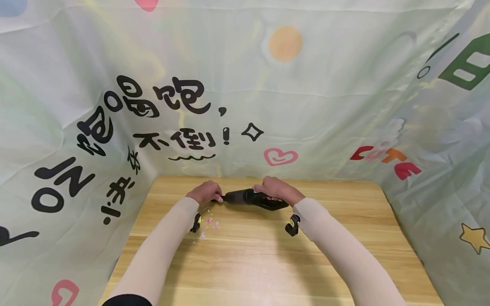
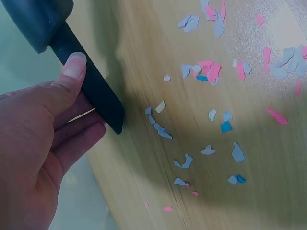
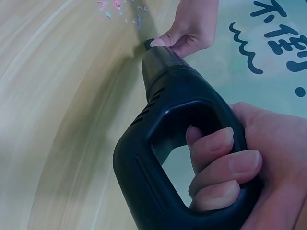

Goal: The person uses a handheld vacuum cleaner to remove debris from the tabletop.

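A black handheld vacuum cleaner (image 1: 238,197) is held level over the far part of the wooden table. My right hand (image 1: 276,188) grips its loop handle (image 3: 132,165), the fingers curled through the opening in the right wrist view. At the front end, my left hand (image 2: 45,124) pinches the flat black crevice nozzle (image 2: 103,98), thumb on one face and fingers behind. The nozzle's slanted tip points toward the tabletop. Beside it lie small torn paper scraps (image 2: 208,71) in pink, pale blue and bright blue, scattered toward the near side of the left hand.
The wooden table (image 1: 245,263) has rounded far corners. Printed fabric (image 1: 325,106) hangs behind it and along both sides, close to the far edge. Each wrist wears a small black camera, such as the right wrist camera (image 1: 292,225).
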Tool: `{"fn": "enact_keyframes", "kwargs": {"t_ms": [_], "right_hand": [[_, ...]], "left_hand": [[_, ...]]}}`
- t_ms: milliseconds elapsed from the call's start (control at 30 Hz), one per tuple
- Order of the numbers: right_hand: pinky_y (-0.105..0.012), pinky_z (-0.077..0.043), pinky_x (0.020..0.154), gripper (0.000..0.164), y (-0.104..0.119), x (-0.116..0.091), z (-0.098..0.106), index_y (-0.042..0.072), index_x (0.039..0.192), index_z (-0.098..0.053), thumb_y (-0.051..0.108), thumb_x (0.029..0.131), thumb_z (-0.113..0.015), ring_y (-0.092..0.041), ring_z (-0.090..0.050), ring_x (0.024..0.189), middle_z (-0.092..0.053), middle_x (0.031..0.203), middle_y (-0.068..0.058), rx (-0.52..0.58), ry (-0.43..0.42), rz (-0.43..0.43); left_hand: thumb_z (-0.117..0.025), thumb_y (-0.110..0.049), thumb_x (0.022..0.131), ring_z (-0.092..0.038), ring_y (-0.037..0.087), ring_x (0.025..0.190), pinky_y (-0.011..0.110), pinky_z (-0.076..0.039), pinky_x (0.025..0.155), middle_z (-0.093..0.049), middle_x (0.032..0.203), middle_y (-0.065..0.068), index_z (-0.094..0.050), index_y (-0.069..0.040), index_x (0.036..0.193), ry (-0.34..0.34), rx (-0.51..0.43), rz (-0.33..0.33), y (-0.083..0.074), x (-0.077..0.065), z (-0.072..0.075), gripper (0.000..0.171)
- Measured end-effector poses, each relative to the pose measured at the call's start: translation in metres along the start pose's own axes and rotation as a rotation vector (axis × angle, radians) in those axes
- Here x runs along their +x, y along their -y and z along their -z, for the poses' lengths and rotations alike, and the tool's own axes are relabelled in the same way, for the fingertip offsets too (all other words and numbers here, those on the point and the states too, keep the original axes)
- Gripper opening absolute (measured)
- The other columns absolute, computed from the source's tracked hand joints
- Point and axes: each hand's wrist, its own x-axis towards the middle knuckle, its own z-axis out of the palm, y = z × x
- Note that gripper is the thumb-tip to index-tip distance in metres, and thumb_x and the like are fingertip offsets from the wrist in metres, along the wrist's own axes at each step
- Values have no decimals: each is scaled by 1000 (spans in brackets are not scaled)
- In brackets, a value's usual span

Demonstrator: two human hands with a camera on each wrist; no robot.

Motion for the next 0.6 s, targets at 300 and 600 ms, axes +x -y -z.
{"fn": "enact_keyframes", "kwargs": {"t_ms": [300,600], "right_hand": [[-29,-40,45,63,13,8,6,12,57,-54,49,107,-51,-14,-38,40,-45,48,2,20,-3,-15],[-28,-36,46,62,23,10,20,12,58,-54,48,108,-50,-12,-34,40,-44,50,1,-20,51,-4]], "left_hand": [[-76,-28,93,-74,16,91,37,-59,86,-81,105,4,-84,-13,102,8,-49,77,2,-6,6,19],[-77,-24,94,-75,23,100,41,-60,91,-80,111,9,-82,-9,108,14,-70,70,1,-7,6,22]]}}
